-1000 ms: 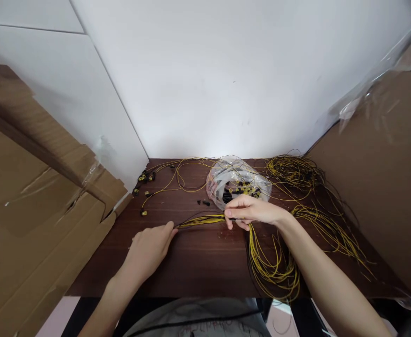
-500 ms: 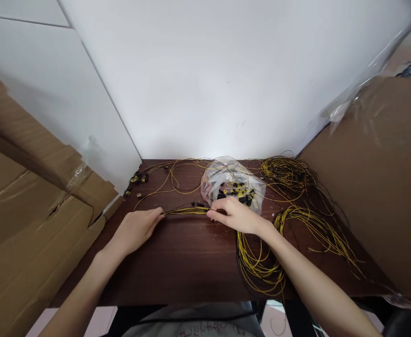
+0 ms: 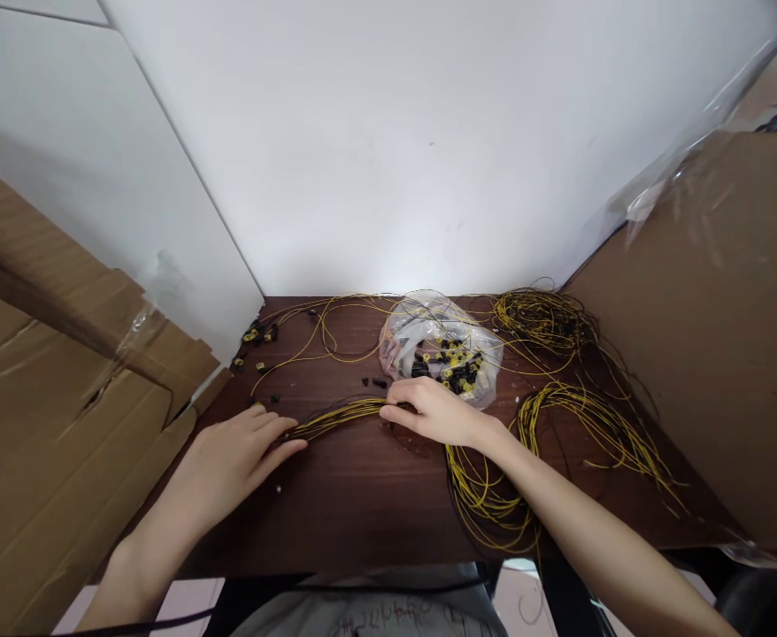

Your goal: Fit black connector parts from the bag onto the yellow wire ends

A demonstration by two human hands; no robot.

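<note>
The wire bundle (image 3: 345,410), thin yellow and black strands, runs in a slight arch above the dark table (image 3: 335,522). The right hand (image 3: 436,412) has its fingertips pinched on it; below this hand the strands hang in loose loops. The left hand (image 3: 226,456) keeps thumb and forefinger apart, with the bundle's end under its fingers. Farther, a clear plastic bag (image 3: 490,389) stands open, containing black and yellow connectors (image 3: 458,363).
</note>
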